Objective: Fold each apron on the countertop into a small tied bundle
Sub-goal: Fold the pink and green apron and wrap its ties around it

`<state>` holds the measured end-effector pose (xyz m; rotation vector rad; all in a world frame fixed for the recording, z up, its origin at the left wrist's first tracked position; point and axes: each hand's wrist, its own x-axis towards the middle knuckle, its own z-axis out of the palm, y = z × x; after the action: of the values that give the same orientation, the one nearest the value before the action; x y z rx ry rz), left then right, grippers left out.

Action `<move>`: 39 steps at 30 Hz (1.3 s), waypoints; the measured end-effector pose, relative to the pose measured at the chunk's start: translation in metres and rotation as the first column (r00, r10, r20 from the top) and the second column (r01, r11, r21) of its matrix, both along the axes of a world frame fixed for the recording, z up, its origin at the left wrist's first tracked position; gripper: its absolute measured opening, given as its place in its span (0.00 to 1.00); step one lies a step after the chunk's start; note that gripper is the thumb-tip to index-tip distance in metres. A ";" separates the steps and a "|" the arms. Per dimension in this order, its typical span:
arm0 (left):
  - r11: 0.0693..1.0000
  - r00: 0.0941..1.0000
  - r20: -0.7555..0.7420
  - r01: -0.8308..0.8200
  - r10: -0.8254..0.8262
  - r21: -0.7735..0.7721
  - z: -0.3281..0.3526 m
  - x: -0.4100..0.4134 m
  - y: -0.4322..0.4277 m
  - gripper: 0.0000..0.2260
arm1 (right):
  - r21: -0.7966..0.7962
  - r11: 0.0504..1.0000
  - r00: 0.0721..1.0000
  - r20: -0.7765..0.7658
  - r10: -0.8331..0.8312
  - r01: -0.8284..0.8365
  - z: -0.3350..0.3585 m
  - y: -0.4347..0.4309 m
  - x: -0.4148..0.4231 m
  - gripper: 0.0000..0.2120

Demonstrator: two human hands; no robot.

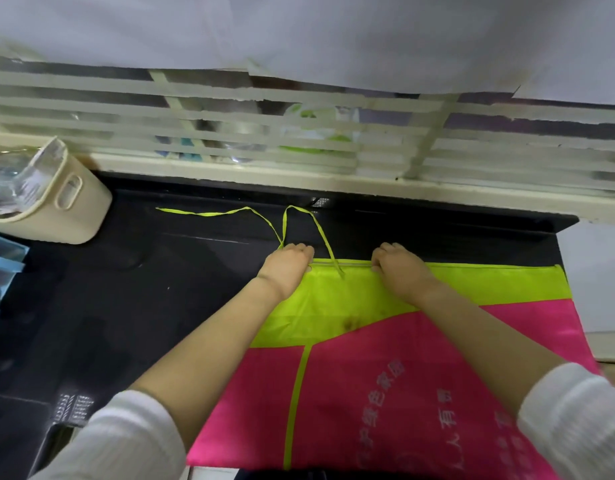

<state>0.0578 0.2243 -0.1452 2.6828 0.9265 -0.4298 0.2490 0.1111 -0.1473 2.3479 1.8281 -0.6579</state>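
Nearest the body, two white sleeves (pixel 119 441) frame one apron (pixel 385 375). It is pink with a lime-green band and lies flat on the black countertop (pixel 126 289), straight ahead of the person and reaching a little to their right. Only this one apron is in view.

Its far hem runs left to right, and both hands sit on it at full reach. The left hand (pixel 287 265) has its fingers curled over the hem's left corner, and the right hand (pixel 401 270) pinches the hem nearer the middle. The two hands are close together, so a long stretch of hem runs on unheld to the right corner. The apron lies between the hands and the body, so the next fold probably means drawing this far edge back toward the person — and the free right end may lag or sag.

Past the knuckles, thin lime ties (pixel 250 211) trail across the counter from the left corner. They look like one loop and one long tail, though the crossing strands make the count uncertain. Farther left stands one beige basket (pixel 81 209), and beyond everything is a slatted blind (pixel 230 109).
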 end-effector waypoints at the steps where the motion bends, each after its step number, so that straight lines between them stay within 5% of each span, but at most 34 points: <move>1: 1.000 1.000 -0.003 -0.001 0.001 -0.003 0.001 0.002 0.002 0.08 | 0.021 1.000 1.000 -0.006 -0.004 0.004 0.000 0.000 0.001 0.10; 16: 1.000 0.987 -0.158 -0.018 0.015 -0.019 -0.012 0.026 0.010 0.10 | 0.023 0.998 0.989 0.139 -0.058 0.056 -0.013 0.010 -0.003 0.16; 24: 0.919 0.995 0.006 0.086 -0.095 0.385 -0.009 0.018 -0.025 0.21 | 0.095 0.992 0.985 0.145 -0.093 0.079 -0.012 0.001 -0.013 0.20; 28: 0.978 0.998 -0.065 0.006 0.008 0.210 -0.031 -0.005 -0.065 0.21 | 0.246 0.966 0.977 0.175 -0.121 0.076 -0.016 -0.011 -0.030 0.25; 31: 0.998 0.988 -0.156 -0.011 0.022 0.068 -0.042 -0.028 -0.074 0.23 | 0.154 0.988 0.996 0.091 -0.023 0.008 -0.029 -0.037 -0.063 0.30; 36: 0.993 1.000 -0.017 0.003 -0.001 0.117 -0.050 -0.059 -0.065 0.24 | 0.127 0.988 0.989 0.129 0.071 -0.088 -0.039 -0.071 -0.098 0.21; 39: 0.992 1.000 0.003 0.020 -0.021 0.125 -0.049 -0.072 -0.059 0.24 | 0.143 0.987 0.989 0.139 0.048 -0.068 -0.038 -0.069 -0.109 0.27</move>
<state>-0.0145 0.1654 -0.1941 2.8070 0.9556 -0.3821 0.1404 0.0425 -0.1854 2.3521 1.9373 -0.3585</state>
